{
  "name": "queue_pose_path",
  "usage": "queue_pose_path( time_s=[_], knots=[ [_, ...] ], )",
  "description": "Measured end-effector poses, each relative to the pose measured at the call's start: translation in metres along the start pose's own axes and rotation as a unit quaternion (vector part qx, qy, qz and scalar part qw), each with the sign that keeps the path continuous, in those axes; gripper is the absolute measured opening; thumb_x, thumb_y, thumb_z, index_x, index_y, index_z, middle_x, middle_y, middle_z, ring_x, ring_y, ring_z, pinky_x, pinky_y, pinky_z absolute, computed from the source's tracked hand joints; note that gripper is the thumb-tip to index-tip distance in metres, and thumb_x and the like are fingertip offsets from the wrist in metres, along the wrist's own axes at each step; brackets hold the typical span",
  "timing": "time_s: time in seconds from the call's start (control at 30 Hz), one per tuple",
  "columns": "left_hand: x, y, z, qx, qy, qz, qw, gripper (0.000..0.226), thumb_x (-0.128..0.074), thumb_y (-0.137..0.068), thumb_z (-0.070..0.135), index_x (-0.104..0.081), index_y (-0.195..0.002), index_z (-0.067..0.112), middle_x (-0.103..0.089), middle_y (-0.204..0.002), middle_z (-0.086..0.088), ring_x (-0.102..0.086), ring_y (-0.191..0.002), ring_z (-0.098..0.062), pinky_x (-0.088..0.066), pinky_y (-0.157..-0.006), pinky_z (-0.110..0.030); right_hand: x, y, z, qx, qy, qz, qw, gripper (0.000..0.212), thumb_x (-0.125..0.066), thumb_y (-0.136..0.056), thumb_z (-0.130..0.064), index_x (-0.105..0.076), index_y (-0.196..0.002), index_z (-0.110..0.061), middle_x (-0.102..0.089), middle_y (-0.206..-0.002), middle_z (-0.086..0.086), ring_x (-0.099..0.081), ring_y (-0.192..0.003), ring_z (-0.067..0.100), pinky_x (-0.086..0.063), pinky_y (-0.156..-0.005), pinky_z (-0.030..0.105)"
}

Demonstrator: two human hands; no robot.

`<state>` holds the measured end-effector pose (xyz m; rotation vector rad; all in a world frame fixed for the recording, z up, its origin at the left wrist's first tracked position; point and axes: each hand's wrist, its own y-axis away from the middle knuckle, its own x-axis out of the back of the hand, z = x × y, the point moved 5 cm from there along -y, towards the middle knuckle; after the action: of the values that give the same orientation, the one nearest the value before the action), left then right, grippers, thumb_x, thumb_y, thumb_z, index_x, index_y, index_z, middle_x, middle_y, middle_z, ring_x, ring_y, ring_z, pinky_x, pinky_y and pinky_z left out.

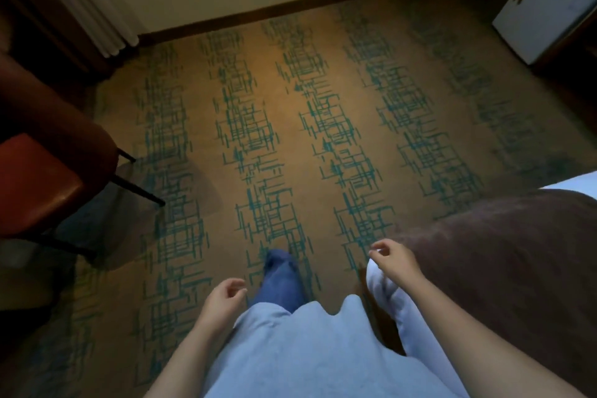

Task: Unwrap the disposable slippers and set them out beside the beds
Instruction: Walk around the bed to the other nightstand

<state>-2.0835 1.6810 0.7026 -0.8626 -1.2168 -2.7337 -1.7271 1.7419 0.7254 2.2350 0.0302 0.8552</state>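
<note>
Both hands empty: left hand (226,296) fingers loosely curled, right hand (392,260) same, near bed (504,255). No slippers in view; prob light, soft, crinkly wrap, so grab pkg edge.

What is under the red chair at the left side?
Under the red chair only patterned carpet and the dark chair legs show. The seat covers the floor further left, so slippers cannot be ruled out.

Left grip (226,296) loosely curled, empty; right grip (392,260) likewise, both forearms bare
</note>
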Motion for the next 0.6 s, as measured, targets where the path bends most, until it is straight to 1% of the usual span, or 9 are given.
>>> queue_pose_path(
  time_s=[0.1,0.13,0.17,0.2,0.27,0.33,0.47,0.53,0.6],
  knots=[
    [0.000,-0.050,0.052,-0.037,-0.033,-0.052,0.997,0.016,-0.058,-0.081,0.004,-0.059,-0.091,0.017,-0.064,-0.089,-0.010,-0.062,-0.089,-0.024,-0.049,-0.086,-0.037,0.005,-0.035,-0.009,-0.035,-0.021,0.005,0.999,0.026,-0.059,-0.085,-0.018,-0.065,-0.108,-0.007,-0.069,-0.108,0.012,-0.061,-0.103,0.025,-0.044,-0.090,0.030],
    [0.005,-0.072,0.075,-0.048,-0.051,-0.073,0.995,0.016,-0.057,-0.082,0.003,-0.060,-0.094,0.014,-0.064,-0.090,-0.010,-0.061,-0.090,-0.022,-0.047,-0.084,-0.032,0.007,-0.047,-0.012,-0.053,-0.029,0.010,0.998,0.025,-0.059,-0.085,-0.018,-0.065,-0.107,-0.007,-0.069,-0.109,0.012,-0.061,-0.104,0.025,-0.044,-0.089,0.030],
    [0.014,-0.095,0.099,-0.057,-0.065,-0.077,0.993,0.017,-0.057,-0.082,0.003,-0.061,-0.096,0.011,-0.065,-0.091,-0.011,-0.059,-0.089,-0.021,-0.044,-0.082,-0.030,0.009,-0.056,-0.016,-0.071,-0.040,0.013,0.997,0.025,-0.059,-0.085,-0.018,-0.065,-0.107,-0.007,-0.068,-0.109,0.012,-0.061,-0.104,0.025,-0.044,-0.089,0.030],
    [0.025,-0.120,0.123,-0.066,-0.077,-0.065,0.993,0.018,-0.056,-0.082,0.003,-0.062,-0.098,0.008,-0.065,-0.092,-0.012,-0.059,-0.088,-0.020,-0.043,-0.080,-0.029,0.011,-0.066,-0.020,-0.088,-0.050,0.018,0.995,0.025,-0.059,-0.085,-0.017,-0.065,-0.107,-0.006,-0.068,-0.109,0.013,-0.060,-0.105,0.026,-0.044,-0.089,0.030],
    [0.042,-0.162,0.177,-0.083,-0.103,-0.045,0.990,0.020,-0.056,-0.082,0.005,-0.064,-0.100,0.005,-0.066,-0.091,-0.013,-0.061,-0.086,-0.025,-0.045,-0.078,-0.032,0.015,-0.080,-0.030,-0.124,-0.074,0.026,0.989,0.024,-0.059,-0.085,-0.016,-0.065,-0.106,-0.006,-0.069,-0.108,0.013,-0.061,-0.103,0.026,-0.044,-0.088,0.030],
    [0.045,-0.195,0.230,-0.104,-0.133,-0.070,0.983,0.017,-0.056,-0.083,0.008,-0.062,-0.099,0.009,-0.067,-0.090,-0.013,-0.064,-0.085,-0.030,-0.049,-0.078,-0.036,0.021,-0.095,-0.042,-0.152,-0.102,0.043,0.982,0.023,-0.059,-0.084,-0.014,-0.065,-0.104,-0.006,-0.069,-0.105,0.014,-0.062,-0.100,0.027,-0.045,-0.085,0.030],
    [0.025,-0.243,0.335,-0.140,-0.180,-0.125,0.966,0.018,-0.054,-0.086,0.016,-0.059,-0.103,0.015,-0.066,-0.095,-0.009,-0.064,-0.090,-0.026,-0.047,-0.076,-0.031,0.036,-0.117,-0.061,-0.208,-0.181,0.084,0.958,0.024,-0.061,-0.083,-0.008,-0.064,-0.106,-0.003,-0.069,-0.101,0.018,-0.062,-0.100,0.030,-0.045,-0.082,0.032],
    [0.007,-0.262,0.384,-0.162,-0.193,-0.142,0.957,0.019,-0.054,-0.086,0.016,-0.060,-0.104,0.016,-0.067,-0.096,-0.009,-0.065,-0.091,-0.026,-0.049,-0.080,-0.034,0.044,-0.128,-0.063,-0.231,-0.200,0.096,0.947,0.027,-0.062,-0.083,-0.011,-0.064,-0.109,-0.004,-0.069,-0.102,0.017,-0.062,-0.100,0.028,-0.042,-0.078,0.028],
    [-0.013,-0.278,0.432,-0.180,-0.192,-0.155,0.952,0.019,-0.054,-0.086,0.014,-0.061,-0.104,0.014,-0.068,-0.094,-0.009,-0.066,-0.087,-0.025,-0.049,-0.078,-0.033,0.054,-0.146,-0.062,-0.249,-0.218,0.088,0.940,0.031,-0.061,-0.084,-0.012,-0.061,-0.114,-0.004,-0.067,-0.103,0.016,-0.061,-0.099,0.027,-0.039,-0.077,0.024]
  ],
)
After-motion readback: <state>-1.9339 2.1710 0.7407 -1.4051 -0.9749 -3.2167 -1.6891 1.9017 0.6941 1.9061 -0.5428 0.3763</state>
